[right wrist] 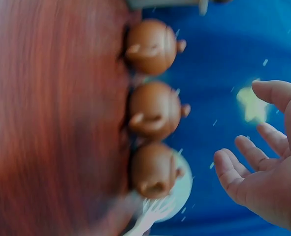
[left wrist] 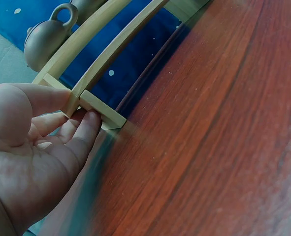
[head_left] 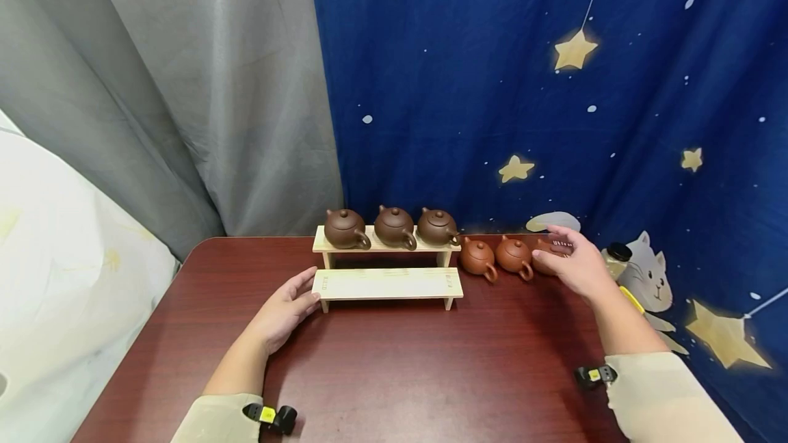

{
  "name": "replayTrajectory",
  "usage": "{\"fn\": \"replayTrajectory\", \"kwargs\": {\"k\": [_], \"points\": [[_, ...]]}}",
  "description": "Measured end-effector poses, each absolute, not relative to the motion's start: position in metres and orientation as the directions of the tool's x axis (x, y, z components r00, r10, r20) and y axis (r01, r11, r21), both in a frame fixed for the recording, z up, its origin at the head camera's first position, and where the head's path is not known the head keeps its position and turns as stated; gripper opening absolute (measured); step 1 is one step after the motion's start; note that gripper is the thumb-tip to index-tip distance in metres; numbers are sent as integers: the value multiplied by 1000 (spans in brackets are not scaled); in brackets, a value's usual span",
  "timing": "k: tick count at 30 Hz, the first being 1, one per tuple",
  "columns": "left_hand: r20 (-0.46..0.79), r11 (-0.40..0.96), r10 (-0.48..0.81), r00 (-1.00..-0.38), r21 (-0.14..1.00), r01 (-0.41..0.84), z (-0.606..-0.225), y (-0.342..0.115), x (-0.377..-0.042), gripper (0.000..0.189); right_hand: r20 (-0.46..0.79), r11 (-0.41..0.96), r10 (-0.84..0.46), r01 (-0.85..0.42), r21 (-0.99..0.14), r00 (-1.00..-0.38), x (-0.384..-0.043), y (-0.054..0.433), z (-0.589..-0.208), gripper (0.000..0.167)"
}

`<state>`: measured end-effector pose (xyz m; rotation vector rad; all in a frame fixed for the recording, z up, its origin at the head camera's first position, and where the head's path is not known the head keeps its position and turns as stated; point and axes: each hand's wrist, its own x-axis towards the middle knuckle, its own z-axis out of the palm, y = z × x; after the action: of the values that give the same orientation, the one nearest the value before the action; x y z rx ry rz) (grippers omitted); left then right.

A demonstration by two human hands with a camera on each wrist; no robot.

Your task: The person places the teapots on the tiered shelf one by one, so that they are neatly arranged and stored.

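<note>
My left hand (head_left: 286, 310) pinches the left end of the low front tier of a pale wooden stand (head_left: 388, 284). In the left wrist view the thumb (left wrist: 49, 98) lies against the board's end, with fingers below by the leg. Three dark brown teapots (head_left: 394, 225) sit in a row on the higher back tier (head_left: 323, 245). Three reddish-brown teapots (head_left: 477, 257) stand on the table to the right of the stand. Over the rightmost of these teapots (right wrist: 154, 169) hovers my right hand (head_left: 579, 262), fingers spread and apart from it; in the head view the hand partly hides that teapot.
A dark red wooden table (head_left: 431, 361) carries everything. Behind it hang a grey curtain (head_left: 246, 87) and a blue star-patterned curtain (head_left: 455, 87). A black-capped container (head_left: 618, 255) is at the right, partly behind my right arm. White fabric (head_left: 74, 279) lies at the left.
</note>
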<state>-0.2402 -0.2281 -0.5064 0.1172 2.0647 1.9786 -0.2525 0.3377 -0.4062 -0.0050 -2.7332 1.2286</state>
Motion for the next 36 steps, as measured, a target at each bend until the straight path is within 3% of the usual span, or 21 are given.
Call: {"fn": "replayTrajectory", "kwargs": {"k": [11,22,36], "points": [[-147,64,249,-957,989,-135,-507,-228,-241,71,51,644,130,45,-764,-990,-278,381,-433,80],[-132,41,259,-957,991,-125,-507,-228,-241,72,-13,656,173,124,-744,-985,-297,385,-450,83],[-139,50,256,-957,990,-131,-507,-229,-240,72,-2,759,121,94,-644,-993,-311,381,-461,83]]}}
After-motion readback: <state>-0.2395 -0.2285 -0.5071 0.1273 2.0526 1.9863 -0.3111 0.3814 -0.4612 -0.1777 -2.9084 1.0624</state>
